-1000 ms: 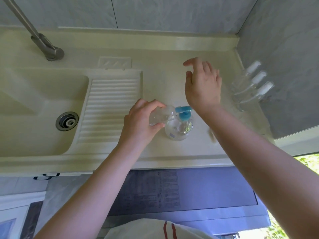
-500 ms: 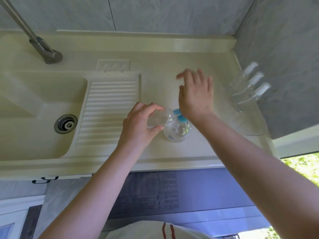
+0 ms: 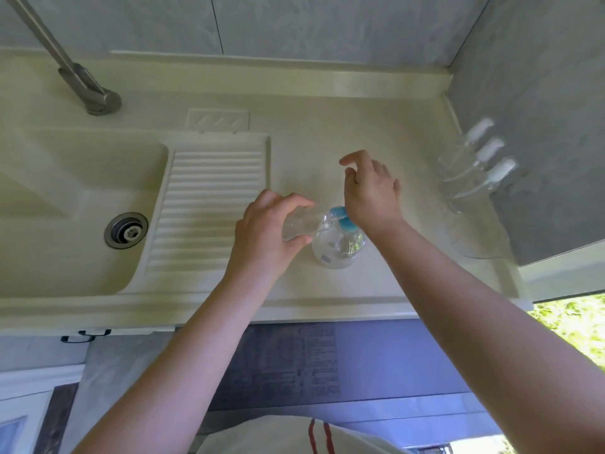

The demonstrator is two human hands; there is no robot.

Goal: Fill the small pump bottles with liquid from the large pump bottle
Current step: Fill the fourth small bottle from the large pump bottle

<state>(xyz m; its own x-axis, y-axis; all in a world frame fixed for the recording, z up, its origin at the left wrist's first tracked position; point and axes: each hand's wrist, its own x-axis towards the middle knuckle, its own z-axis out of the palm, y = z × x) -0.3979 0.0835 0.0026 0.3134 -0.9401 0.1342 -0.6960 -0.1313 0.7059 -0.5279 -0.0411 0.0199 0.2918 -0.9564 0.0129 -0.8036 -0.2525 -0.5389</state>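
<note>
The right hand [image 3: 371, 188] has come down onto the large pump bottle [image 3: 339, 245] beside the drainboard [image 3: 212, 204], heel pressing its blue pump, fingers relaxed; the left hand [image 3: 265, 234] grips a small bottle [image 3: 299, 224] at the spout; dispensing seems underway.

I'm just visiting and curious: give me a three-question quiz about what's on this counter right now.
1. True or false: the left hand grips a small bottle tilted toward the blue pump.
2. How many capped small bottles stand by the right wall? A) one B) three C) five
3. Fill in: the right hand presses its palm on the pump of the ___ bottle.

Key: 1 true; 2 B; 3 large
</note>
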